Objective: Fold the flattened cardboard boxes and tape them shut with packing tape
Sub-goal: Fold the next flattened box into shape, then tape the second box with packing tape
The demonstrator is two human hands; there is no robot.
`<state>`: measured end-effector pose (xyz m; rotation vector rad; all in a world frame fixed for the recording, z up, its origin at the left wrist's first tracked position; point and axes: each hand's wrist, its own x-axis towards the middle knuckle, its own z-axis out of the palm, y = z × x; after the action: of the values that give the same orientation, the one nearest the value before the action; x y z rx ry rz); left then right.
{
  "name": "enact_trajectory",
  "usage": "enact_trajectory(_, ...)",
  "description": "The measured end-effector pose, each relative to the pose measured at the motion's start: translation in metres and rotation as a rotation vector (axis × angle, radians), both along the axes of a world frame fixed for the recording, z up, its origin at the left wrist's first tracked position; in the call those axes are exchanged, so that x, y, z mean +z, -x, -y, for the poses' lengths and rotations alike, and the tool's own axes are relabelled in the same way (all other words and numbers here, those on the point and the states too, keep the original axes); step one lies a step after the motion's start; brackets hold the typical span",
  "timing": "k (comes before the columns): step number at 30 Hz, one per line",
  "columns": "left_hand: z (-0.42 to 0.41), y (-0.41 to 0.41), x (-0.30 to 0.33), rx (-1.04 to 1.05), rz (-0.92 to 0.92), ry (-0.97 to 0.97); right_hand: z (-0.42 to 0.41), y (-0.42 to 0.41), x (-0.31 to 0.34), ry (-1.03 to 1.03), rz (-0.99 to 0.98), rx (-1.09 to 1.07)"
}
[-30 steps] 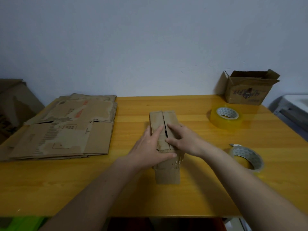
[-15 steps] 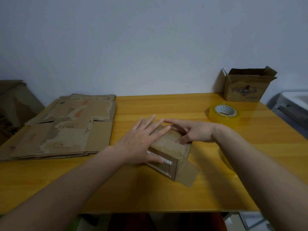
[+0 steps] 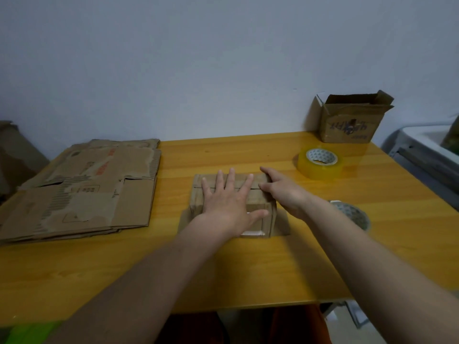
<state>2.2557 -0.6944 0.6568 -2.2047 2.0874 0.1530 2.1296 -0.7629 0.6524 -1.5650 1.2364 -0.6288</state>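
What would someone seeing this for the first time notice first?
Probably the two hands at the centre of the yellow table: the left hand lies flat, fingers spread, on a small cardboard box, while the right hand touches its right end. Next, the stack of flattened boxes at the left, and the yellowish tape roll at the far right.
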Motion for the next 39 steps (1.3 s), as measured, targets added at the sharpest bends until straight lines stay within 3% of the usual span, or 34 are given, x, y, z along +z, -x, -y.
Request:
enact_trajectory(6, 0.013, -0.012, 0.002, -0.173, -0.020, 0.004, 0.007, 0.003, -0.005, -0.027, 0.035, 0.081)
enact_trajectory(10, 0.019, -0.012, 0.002, -0.182, -0.035, 0.005, 0.001, 0.026, 0.004, 0.030, 0.009, 0.046)
enact_trajectory(14, 0.021, -0.004, 0.002, -0.155, -0.051, 0.047, -0.003, 0.076, 0.013, 0.241, -0.477, -0.051)
enact_trajectory(18, 0.022, -0.003, 0.003, -0.172, -0.027, 0.038, -0.025, 0.113, 0.016, 0.187, -0.982, 0.062)
enact_trajectory(22, 0.021, -0.005, 0.001, -0.172, 0.001, 0.077, -0.040, 0.127, -0.002, 0.153, -1.228, 0.157)
enact_trajectory(24, 0.019, -0.003, 0.002, -0.143, 0.007, 0.071, -0.038, 0.132, -0.006, 0.223, -1.234, 0.118)
enact_trajectory(26, 0.016, 0.001, 0.004, -0.072, 0.013, 0.050, -0.034, 0.132, 0.003, 0.317, -1.045, 0.064)
enact_trajectory(28, 0.014, 0.004, 0.003, -0.035, 0.009, 0.023, -0.036, 0.126, 0.019, 0.327, -0.537, 0.036)
enact_trajectory(31, 0.014, -0.002, 0.003, -0.066, -0.059, 0.004, -0.043, 0.105, 0.045, 0.159, 0.194, 0.037)
enact_trajectory(36, 0.016, -0.016, 0.013, -0.064, -0.363, 0.036, -0.030, 0.061, 0.055, -0.069, 0.753, -0.025)
enact_trajectory(39, 0.013, -0.022, 0.014, -0.007, -0.693, 0.170, -0.024, 0.031, 0.054, -0.137, 0.907, -0.046)
